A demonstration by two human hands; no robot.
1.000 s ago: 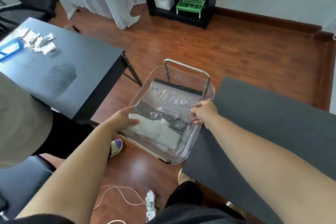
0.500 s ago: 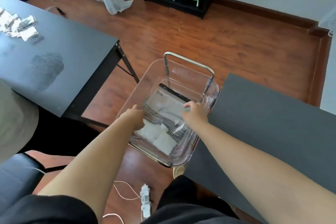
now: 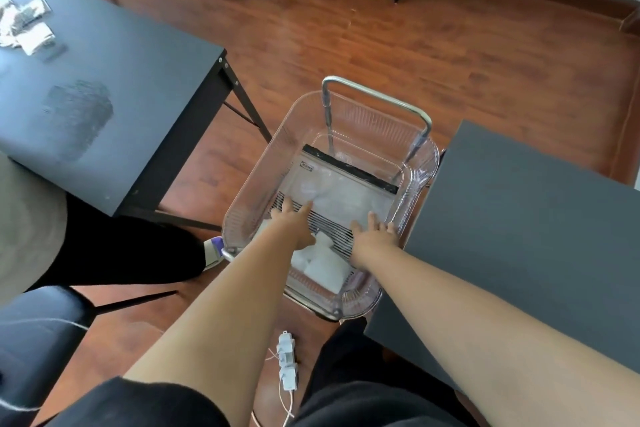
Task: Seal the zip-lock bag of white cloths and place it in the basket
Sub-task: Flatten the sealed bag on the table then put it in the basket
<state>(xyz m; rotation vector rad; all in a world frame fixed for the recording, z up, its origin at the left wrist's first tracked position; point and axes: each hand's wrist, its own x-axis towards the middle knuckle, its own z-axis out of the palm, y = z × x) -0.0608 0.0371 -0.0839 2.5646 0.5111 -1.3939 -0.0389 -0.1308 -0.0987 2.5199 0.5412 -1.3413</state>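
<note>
wood floor [image 3: 381, 45], basket [image 3: 420, 180], power strip [image 3: 288, 366]

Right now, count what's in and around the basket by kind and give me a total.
Clear plastic basket: 1
Zip-lock bag: 1
Hands on the bag, left hand and right hand: 2
Black tables: 2
Total: 6

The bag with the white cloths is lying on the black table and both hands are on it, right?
Not quite. The head view shows the bag lying inside the clear basket on the floor, not on the black table. The rest holds: the left hand and right hand both rest on it.
</note>
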